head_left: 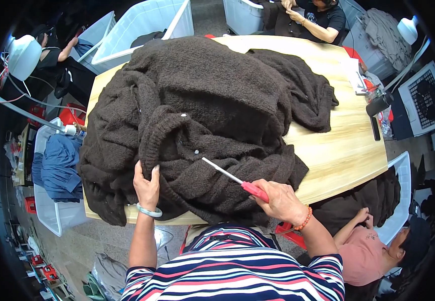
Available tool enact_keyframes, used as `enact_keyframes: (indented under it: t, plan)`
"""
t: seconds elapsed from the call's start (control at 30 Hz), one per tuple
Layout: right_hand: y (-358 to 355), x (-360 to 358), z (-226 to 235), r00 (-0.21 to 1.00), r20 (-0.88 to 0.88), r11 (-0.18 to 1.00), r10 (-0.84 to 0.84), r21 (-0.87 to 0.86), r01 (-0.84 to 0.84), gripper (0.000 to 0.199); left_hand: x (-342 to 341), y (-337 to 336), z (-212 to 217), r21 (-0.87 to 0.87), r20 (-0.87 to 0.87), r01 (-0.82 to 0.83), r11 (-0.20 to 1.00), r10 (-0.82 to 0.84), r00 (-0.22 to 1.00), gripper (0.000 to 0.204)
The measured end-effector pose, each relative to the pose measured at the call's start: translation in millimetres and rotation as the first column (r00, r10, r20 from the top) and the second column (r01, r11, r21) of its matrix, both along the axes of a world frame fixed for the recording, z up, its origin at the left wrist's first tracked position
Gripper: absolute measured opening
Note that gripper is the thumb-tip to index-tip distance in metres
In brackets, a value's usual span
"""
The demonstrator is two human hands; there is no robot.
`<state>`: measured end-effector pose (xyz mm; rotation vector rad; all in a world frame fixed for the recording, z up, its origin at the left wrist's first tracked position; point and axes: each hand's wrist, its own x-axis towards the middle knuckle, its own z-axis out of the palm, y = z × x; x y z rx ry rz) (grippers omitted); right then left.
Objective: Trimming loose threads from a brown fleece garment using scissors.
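Note:
A large heap of dark brown knit garment [217, 70] covers much of the table before me. My left hand [147, 189], a pale bangle on its wrist, grips the garment's ribbed edge band between thumb and fingers. In my right hand [283, 200] is a red-handled tool [222, 170] with a long, thin, pale shaft; its exact kind I cannot make out. The shaft's tip points up and left, close to a small shiny button [196, 152] on the knit. A second small pale button [183, 115] sits higher, on the band.
The pale wooden table [345, 155] shows on the right, with a dark cylinder [379, 105] at its edge. White bins [152, 20] stand around it, one with blue cloth [61, 165]. A person in pink [365, 256] works at right; others sit at far side and left.

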<state>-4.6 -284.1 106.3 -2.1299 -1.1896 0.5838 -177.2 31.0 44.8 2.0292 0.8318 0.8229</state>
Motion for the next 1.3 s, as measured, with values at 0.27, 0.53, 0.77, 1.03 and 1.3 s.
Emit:
enact_keyframes:
  t: [0.27,0.53,0.77,1.03,1.3]
  plan:
    - [18,-24,-1,0.954,-0.087,0.951,0.286,-0.095,-0.294,0.029,2,2,25,-0.082,-0.115,0.085,0.993,-0.094,0.989,0.017]
    - [16,-44,-30,0.863,-0.218,0.856,0.455,-0.161,-0.492,0.029,33,-74,147,-0.230,0.287,0.458,0.859,-0.389,0.875,0.030]
    - [-65,-4,-93,0.961,-0.212,0.982,-0.178,-0.095,0.161,0.041,71,-160,175,0.168,0.254,0.949,-0.267,-0.918,-0.303,0.013]
    - [-236,158,-24,0.652,-0.463,0.517,-0.601,0.396,0.758,0.048,160,-223,142,0.467,0.245,0.862,0.198,-0.965,0.089,0.021]
    - [-270,199,-82,0.495,0.331,0.423,-0.803,-0.268,0.866,0.037,161,-158,60,0.340,0.122,0.629,0.699,-0.696,0.708,0.050]
